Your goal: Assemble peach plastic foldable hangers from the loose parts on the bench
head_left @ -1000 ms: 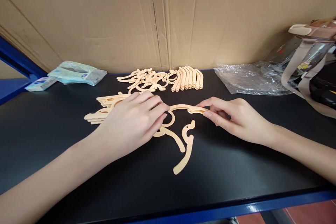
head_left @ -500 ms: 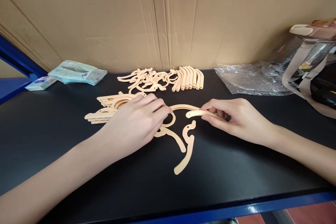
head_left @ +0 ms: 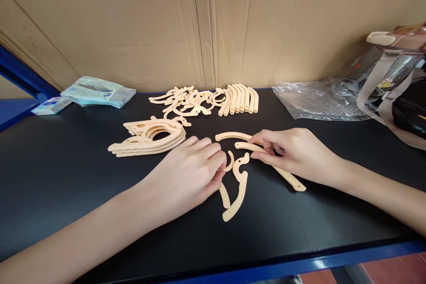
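My left hand (head_left: 195, 168) is closed over a beige folding-hanger piece, pinching it near the table. The curved hook end (head_left: 230, 161) and arm (head_left: 225, 195) of that piece show past my fingers. Close by lies another hook piece (head_left: 237, 167) whose lower end meets a hanger arm (head_left: 236, 199). My right hand (head_left: 282, 151) hovers low with thumb and index finger apart. Beneath it rest two long curved hanger arms, a far one (head_left: 233, 135) and a near one (head_left: 289, 178), both partly hidden by the hand.
Folded hangers (head_left: 149, 145) are stacked on the left. Behind are a heap of loose hook pieces (head_left: 186, 100) and a row of hanger arms (head_left: 238, 99). A tissue pack (head_left: 96, 92), clear plastic bag (head_left: 319, 100) and strapped bottle (head_left: 399, 60) stand along the back.
My left hand has moved right and toward me, turning the hook piece and uncovering the stack. My right hand has let the near arm down onto the table and parted its fingers.
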Motion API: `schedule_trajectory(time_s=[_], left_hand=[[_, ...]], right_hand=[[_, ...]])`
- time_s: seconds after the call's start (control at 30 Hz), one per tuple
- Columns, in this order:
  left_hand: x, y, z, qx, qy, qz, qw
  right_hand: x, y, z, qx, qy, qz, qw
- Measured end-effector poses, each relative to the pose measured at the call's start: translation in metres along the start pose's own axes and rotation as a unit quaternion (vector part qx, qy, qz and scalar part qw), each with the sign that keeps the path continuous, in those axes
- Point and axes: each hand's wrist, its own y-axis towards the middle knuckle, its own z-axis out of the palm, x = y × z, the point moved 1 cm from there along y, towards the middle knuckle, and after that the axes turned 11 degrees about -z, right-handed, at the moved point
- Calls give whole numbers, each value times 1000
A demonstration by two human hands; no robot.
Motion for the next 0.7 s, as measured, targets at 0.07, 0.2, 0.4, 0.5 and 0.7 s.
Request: schedule_trajectory(time_s=[0.07,0.2,0.4,0.5,0.7], left_hand=[[-2,1,1,-14,-4,7,1000],[0,2,0,-25,-22,0,999],[-4,1,-8,-64,-39,3,997],[-6,1,-9,-76,-31,20,996],[-5,1,-7,-77,-33,32,996]], right_hand=[[1,0,-1,-3,5,-10,1000],[3,-2,0,-11,4,-38,999],[6,5,-10,-66,-46,-98,992],[18,-8,-20,-93,-133,-138,977],[60,-123,68,-56,37,-106,992]])
